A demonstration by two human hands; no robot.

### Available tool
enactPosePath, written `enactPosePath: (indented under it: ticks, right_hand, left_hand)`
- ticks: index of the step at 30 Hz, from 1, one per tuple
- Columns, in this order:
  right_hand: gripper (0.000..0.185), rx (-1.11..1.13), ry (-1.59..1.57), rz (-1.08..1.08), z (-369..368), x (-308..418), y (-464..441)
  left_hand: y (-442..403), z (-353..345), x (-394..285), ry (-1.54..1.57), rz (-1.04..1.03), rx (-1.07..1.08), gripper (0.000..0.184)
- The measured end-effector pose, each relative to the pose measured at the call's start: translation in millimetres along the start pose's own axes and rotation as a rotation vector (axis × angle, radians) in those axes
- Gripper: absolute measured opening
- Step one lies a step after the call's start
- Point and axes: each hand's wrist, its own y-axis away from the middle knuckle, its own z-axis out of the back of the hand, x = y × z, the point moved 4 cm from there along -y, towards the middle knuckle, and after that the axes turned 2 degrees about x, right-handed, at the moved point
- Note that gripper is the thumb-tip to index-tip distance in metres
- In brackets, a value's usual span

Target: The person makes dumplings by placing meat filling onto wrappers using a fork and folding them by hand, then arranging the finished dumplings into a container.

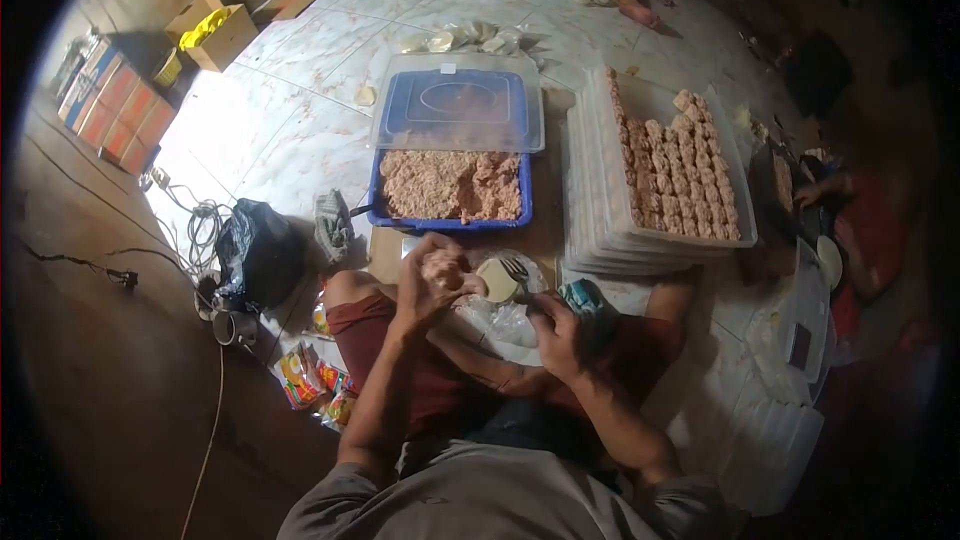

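Note:
My left hand point(432, 278) is curled closed above my lap, and its fingers hide whatever they hold. Its thumb side is close to a pale round stack of dough wrappers point(496, 281); whether they touch is unclear. In my right hand point(556, 332) is a metal fork point(516, 268), its tines over the wrappers' edge. Clear plastic point(508, 324) lies crumpled under the wrappers. Just beyond my hands sits a blue tub point(529, 210) of minced pink filling point(440, 186), its clear lid point(455, 105) resting across the far half. A dark handle pokes out at its left rim.
On the right, stacked clear trays point(598, 230) carry rows of formed dumplings point(680, 175). To the left lie a black plastic bag point(256, 252), a grey cloth point(333, 225), a metal mug point(235, 327) and cables. Another person's arm point(825, 188) shows at far right.

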Motion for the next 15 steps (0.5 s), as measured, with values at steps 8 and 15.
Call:
enactPosePath:
  ticks: [8,15]
  right_hand:
    - [0.020,-0.032,0.127,0.086,-41,-8,-11]
    - [0.019,0.020,0.113,-0.123,12,9,-2]
  left_hand:
    - [-1,-30,-1,-0.247,0.004,-0.255,0.050]
    - [-10,5,-34,0.018,0.096,0.043,0.053]
